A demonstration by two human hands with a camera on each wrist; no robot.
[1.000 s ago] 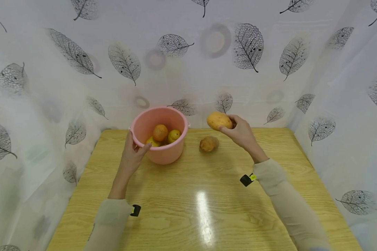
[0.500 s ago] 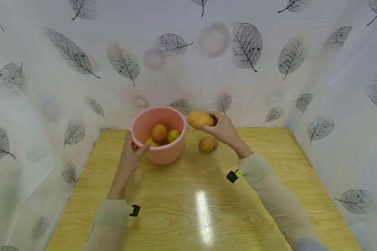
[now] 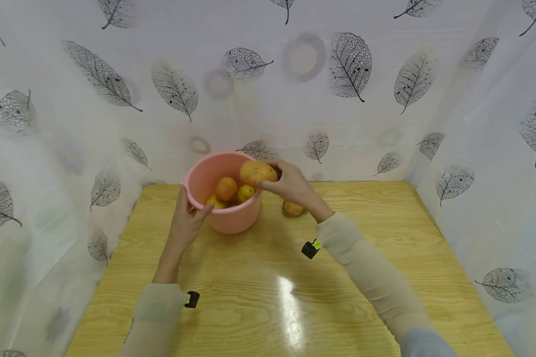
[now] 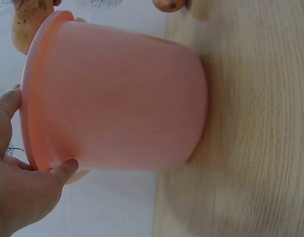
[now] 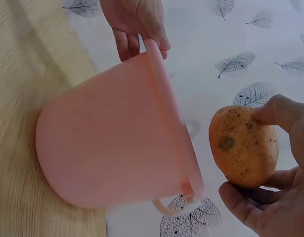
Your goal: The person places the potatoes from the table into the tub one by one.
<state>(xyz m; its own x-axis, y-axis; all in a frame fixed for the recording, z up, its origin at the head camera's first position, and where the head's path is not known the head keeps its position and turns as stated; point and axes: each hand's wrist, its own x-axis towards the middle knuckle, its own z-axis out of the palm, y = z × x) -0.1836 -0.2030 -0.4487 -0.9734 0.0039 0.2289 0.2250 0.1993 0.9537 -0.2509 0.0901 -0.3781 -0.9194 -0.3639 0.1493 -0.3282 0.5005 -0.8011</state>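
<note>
A pink bucket (image 3: 234,220) stands upright at the back of the table, and my left hand (image 3: 186,220) grips its rim at the near left. In the left wrist view, the thumb and fingers of that hand (image 4: 23,182) pinch the bucket's edge. My right hand (image 3: 292,186) holds a large yellow-brown potato (image 3: 255,172) over the bucket's right rim. Dark spots mark this potato (image 5: 243,145) in the right wrist view. Inside the bucket lie an orange-brown round piece (image 3: 226,189) and yellow ones (image 3: 246,193). A second potato (image 3: 292,208) rests on the table, partly hidden by my right hand.
The wooden table (image 3: 232,297) has a glossy light streak near its middle. A white curtain (image 3: 268,109) with leaf prints hangs behind the table and along both sides. The bucket's handle (image 5: 174,210) hangs beside its rim.
My right hand has moved left with the potato, from above the table's right half to over the bucket's right rim. My left hand has stayed on the bucket's rim.
</note>
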